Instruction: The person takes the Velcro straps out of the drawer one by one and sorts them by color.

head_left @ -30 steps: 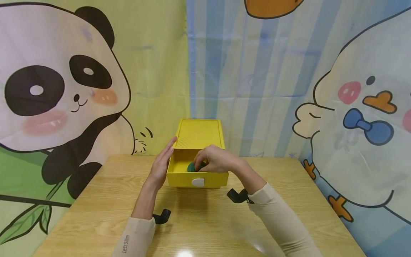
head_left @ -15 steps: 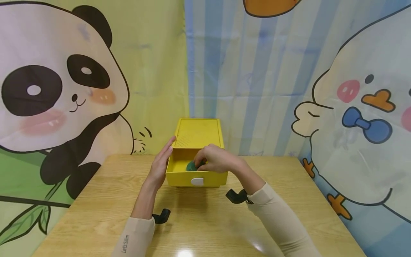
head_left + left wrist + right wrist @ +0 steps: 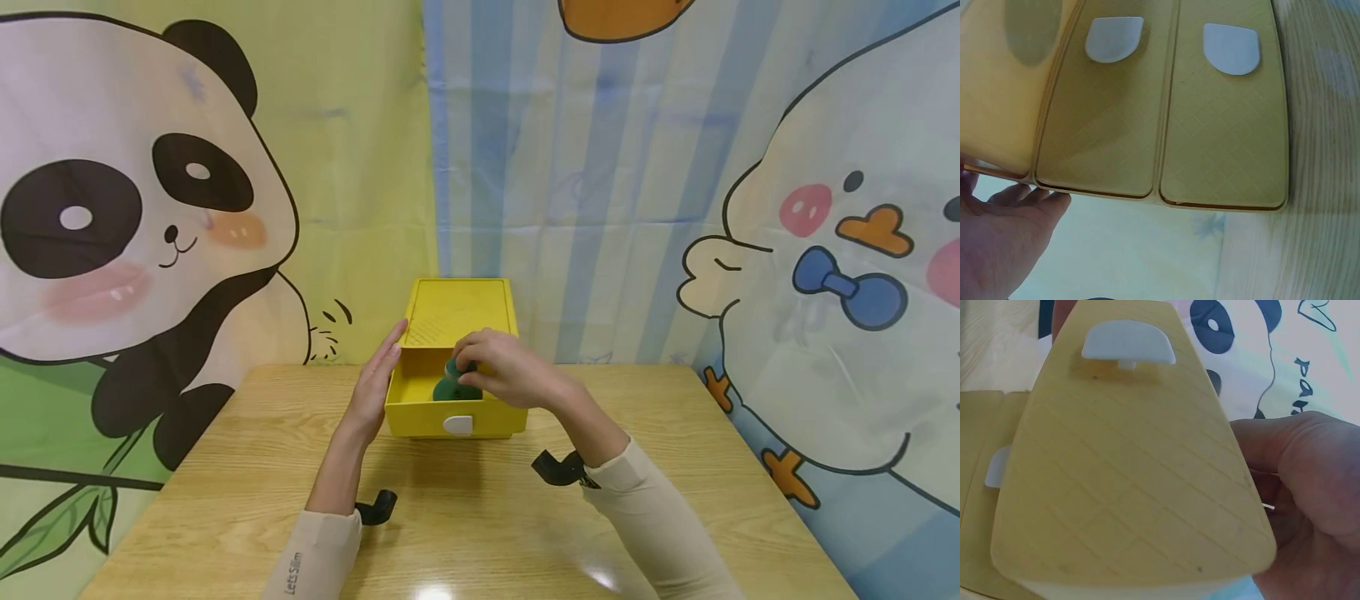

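A small yellow drawer cabinet (image 3: 467, 302) stands on the table with its top drawer (image 3: 414, 421) pulled out. My left hand (image 3: 371, 396) rests along the cabinet's left side, fingers straight; the left wrist view shows its fingertips at the cabinet edge. Over the open drawer, my right hand (image 3: 504, 365) pinches a dark green rounded object (image 3: 451, 369) between thumb and fingers. Beneath it in the drawer is green, rounded material (image 3: 447, 390); whether the two are one piece I cannot tell. In the right wrist view the drawer front (image 3: 1135, 469) hides most of the fingers.
White half-round handles mark the drawer fronts, such as one lower handle (image 3: 1232, 49). The wooden table (image 3: 480, 517) extends in front and to both sides. Behind hangs a printed cloth (image 3: 510, 167) with a panda and a chick.
My right hand has risen slightly within the drawer, and more of the green object shows under its fingers. The left hand stays against the cabinet's side.
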Motion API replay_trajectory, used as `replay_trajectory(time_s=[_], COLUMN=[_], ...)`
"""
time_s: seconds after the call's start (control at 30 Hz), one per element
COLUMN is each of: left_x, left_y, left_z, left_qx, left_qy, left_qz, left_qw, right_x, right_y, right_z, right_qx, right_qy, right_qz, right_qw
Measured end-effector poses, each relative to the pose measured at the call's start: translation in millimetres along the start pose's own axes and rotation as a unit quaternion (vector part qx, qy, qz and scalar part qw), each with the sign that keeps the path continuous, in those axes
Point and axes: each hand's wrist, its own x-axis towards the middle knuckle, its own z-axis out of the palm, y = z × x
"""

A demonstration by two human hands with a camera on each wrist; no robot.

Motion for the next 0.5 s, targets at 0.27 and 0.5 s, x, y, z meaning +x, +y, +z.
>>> replay_trajectory(time_s=[0.27,0.5], left_x=[-0.9,0.0], left_y=[0.5,-1.2], left_z=[1.1,0.8], left_qx=[-0.002,0.006], left_qy=[0.001,0.003], left_qz=[0.001,0.004], left_qw=[1.0,1.0], right_x=[-14,-26], right_y=[3,10], right_z=[-2,-2], right_qx=[0.027,0.05], right_qy=[0.081,0.14], right_qz=[0.025,0.026], right_qw=[0.996,0.989])
